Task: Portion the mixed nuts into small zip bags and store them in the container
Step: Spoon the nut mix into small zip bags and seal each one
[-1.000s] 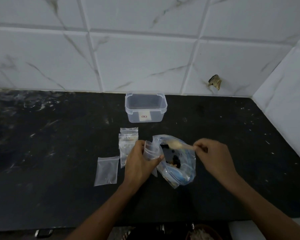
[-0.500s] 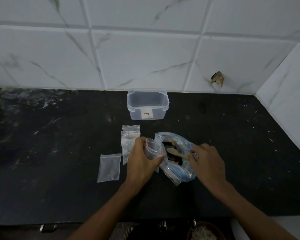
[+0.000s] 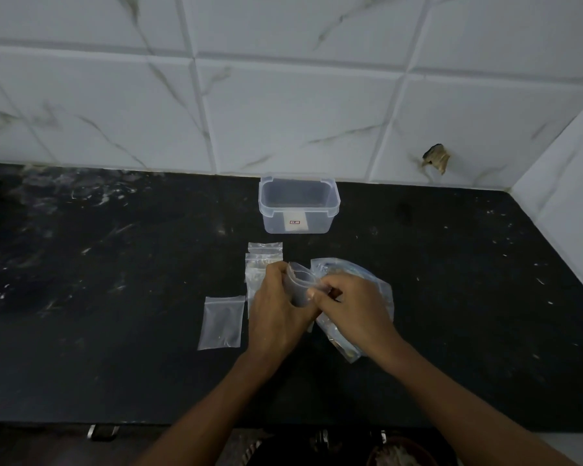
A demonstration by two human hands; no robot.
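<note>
Your left hand (image 3: 276,307) grips a small zip bag (image 3: 300,287) at frame center, mouth up, so your right hand (image 3: 354,307) can pinch its rim, probably to fill it from the nut bag (image 3: 377,290) behind. The container (image 3: 298,205) waits open, higher on the tabletop (image 3: 115,364).

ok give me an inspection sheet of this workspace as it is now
surface: black countertop, pale streaks and specks on it
job's things: clear container open, no lid, nothing seen inside; small zip bag held up; large bag of nuts lying behind the right hand; flat zip bag lying apart; stacked zip bags near the left hand
clutter: nothing seen
grippers: left hand grips the small zip bag; right hand pinches its mouth
cables: nothing seen
surroundings: white marble-look wall tiles, one chipped hole
</note>
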